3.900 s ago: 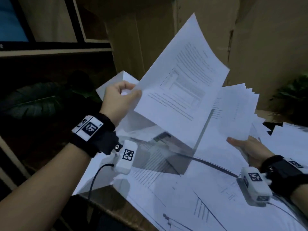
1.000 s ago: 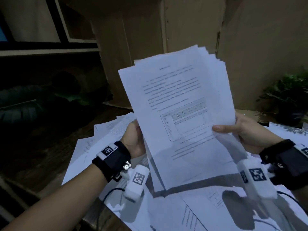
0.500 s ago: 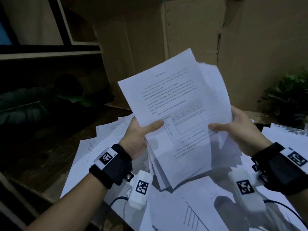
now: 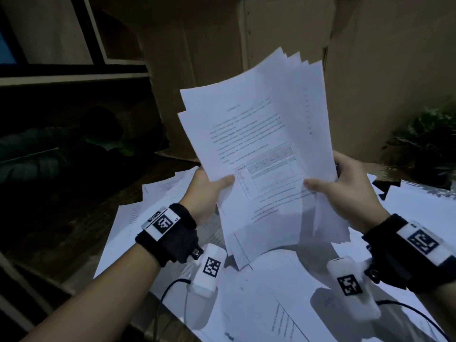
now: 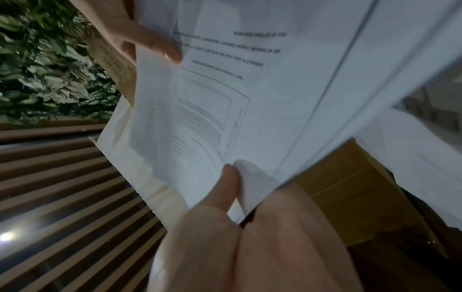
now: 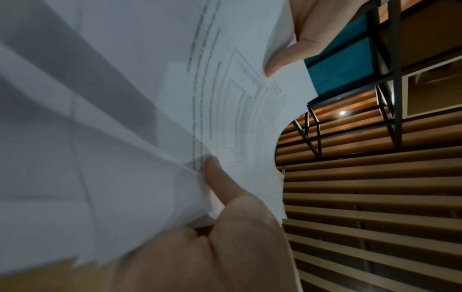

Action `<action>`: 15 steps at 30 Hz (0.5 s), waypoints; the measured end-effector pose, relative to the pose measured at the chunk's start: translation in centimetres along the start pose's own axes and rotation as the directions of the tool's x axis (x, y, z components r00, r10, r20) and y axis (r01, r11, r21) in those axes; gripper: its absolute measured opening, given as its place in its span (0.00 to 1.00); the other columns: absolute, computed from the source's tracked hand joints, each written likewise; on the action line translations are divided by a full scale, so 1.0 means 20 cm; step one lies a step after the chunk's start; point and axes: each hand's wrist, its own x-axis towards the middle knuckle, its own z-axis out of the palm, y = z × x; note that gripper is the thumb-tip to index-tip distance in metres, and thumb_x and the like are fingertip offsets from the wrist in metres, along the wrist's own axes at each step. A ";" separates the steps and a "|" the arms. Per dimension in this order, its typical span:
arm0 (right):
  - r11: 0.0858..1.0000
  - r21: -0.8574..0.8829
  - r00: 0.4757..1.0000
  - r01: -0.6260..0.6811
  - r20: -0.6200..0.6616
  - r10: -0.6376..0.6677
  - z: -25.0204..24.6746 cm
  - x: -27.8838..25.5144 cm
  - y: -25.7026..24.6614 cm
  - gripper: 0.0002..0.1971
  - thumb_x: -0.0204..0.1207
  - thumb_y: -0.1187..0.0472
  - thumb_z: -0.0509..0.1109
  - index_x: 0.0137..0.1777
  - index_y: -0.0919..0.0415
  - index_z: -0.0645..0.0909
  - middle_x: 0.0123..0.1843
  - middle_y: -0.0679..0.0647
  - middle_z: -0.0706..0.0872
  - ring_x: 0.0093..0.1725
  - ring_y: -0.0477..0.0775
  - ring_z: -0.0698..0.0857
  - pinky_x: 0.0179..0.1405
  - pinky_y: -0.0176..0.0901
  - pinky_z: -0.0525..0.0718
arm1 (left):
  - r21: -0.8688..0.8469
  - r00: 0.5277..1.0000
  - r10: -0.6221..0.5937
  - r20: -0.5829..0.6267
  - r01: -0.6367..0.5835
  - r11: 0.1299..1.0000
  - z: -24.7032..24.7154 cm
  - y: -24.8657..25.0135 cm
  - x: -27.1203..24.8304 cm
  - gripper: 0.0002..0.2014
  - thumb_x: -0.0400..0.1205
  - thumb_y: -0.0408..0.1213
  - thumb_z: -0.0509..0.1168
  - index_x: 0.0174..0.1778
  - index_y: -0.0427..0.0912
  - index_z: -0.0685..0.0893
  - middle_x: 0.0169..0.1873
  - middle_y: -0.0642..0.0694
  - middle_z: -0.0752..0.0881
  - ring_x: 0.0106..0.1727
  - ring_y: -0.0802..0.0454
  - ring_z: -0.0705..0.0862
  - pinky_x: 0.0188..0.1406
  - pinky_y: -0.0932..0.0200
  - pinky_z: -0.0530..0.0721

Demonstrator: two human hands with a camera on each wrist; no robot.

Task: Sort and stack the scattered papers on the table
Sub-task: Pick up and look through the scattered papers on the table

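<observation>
— Above the bench (image 4: 246, 304), where is the sheaf of papers (image 4: 259, 144) held?
— Upright, by both side edges; loose sheets (image 4: 283, 324) lie scattered below.
— How will it handle?
— Light, limp, slippery, judged likely to fan out.
— The fingers?
— Left hand (image 4: 204, 193) and right hand (image 4: 345, 193) are pinched on it, thumbs in front.

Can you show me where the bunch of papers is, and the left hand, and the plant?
bunch of papers (image 4: 261, 144), head view, on the front sheet's printed text.
left hand (image 4: 204, 193), head view, on the back of the hand.
plant (image 4: 429, 134), head view, on its leaves.
</observation>
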 end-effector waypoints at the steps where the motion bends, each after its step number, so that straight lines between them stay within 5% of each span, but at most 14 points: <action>1: 0.999 0.035 1.000 0.006 -0.002 -0.006 0.01 0.00 -0.01 0.20 0.72 0.77 0.74 0.56 0.52 0.86 0.51 0.46 0.93 0.50 0.46 0.91 0.46 0.41 0.88 | -0.019 1.000 0.017 -0.012 -0.017 1.000 -0.01 0.01 0.00 0.19 0.85 0.23 0.62 0.69 0.45 0.80 0.67 0.46 0.85 0.69 0.47 0.83 0.73 0.42 0.77; 4: 0.980 0.179 0.996 -0.088 0.029 0.084 0.02 0.00 0.03 0.17 0.75 0.74 0.75 0.61 0.58 0.87 0.55 0.49 0.93 0.54 0.50 0.92 0.55 0.45 0.90 | -0.101 0.994 0.062 -0.087 -0.071 0.992 -0.04 0.04 0.00 0.19 0.85 0.21 0.60 0.73 0.35 0.76 0.68 0.39 0.83 0.69 0.43 0.83 0.71 0.41 0.79; 7: 0.893 0.293 0.939 -0.340 0.059 0.338 0.05 -0.01 0.16 0.21 0.72 0.62 0.81 0.65 0.57 0.84 0.58 0.51 0.92 0.59 0.54 0.90 0.61 0.54 0.86 | -0.100 0.979 0.127 -0.160 -0.144 0.985 -0.05 0.10 -0.01 0.17 0.85 0.21 0.61 0.70 0.33 0.78 0.65 0.37 0.85 0.66 0.41 0.84 0.69 0.39 0.81; 9: 0.746 0.395 0.837 -0.535 0.132 0.531 0.10 -0.05 0.22 0.38 0.55 0.53 0.91 0.66 0.56 0.82 0.58 0.51 0.88 0.57 0.52 0.88 0.55 0.48 0.84 | -0.100 0.971 0.150 -0.185 -0.170 0.980 -0.04 0.14 -0.01 0.17 0.84 0.21 0.62 0.70 0.33 0.78 0.64 0.37 0.86 0.65 0.42 0.86 0.68 0.41 0.82; 11: 0.494 0.574 0.727 -0.654 0.296 0.619 0.16 -0.08 0.24 0.42 0.37 0.53 0.94 0.57 0.59 0.85 0.50 0.50 0.81 0.48 0.49 0.83 0.54 0.44 0.79 | -0.107 0.968 0.157 -0.194 -0.180 0.978 -0.02 0.17 -0.01 0.17 0.84 0.22 0.63 0.70 0.33 0.78 0.63 0.38 0.86 0.63 0.43 0.87 0.66 0.43 0.84; 13: 0.337 0.670 0.708 -0.661 0.410 0.574 0.21 -0.11 0.20 0.34 0.47 0.53 0.93 0.54 0.62 0.85 0.50 0.54 0.86 0.51 0.54 0.86 0.69 0.49 0.78 | -0.113 0.970 0.164 -0.177 -0.186 0.976 0.01 0.19 -0.01 0.18 0.84 0.23 0.63 0.71 0.32 0.77 0.63 0.38 0.86 0.63 0.43 0.87 0.65 0.42 0.84; 15: 0.341 0.709 0.748 -0.617 0.395 0.533 0.23 -0.13 0.16 0.27 0.70 0.51 0.80 0.66 0.62 0.82 0.58 0.59 0.90 0.61 0.60 0.88 0.74 0.59 0.78 | -0.137 0.975 0.181 -0.129 -0.199 0.971 0.03 0.19 -0.03 0.18 0.84 0.24 0.64 0.71 0.31 0.77 0.64 0.36 0.86 0.63 0.42 0.86 0.65 0.42 0.84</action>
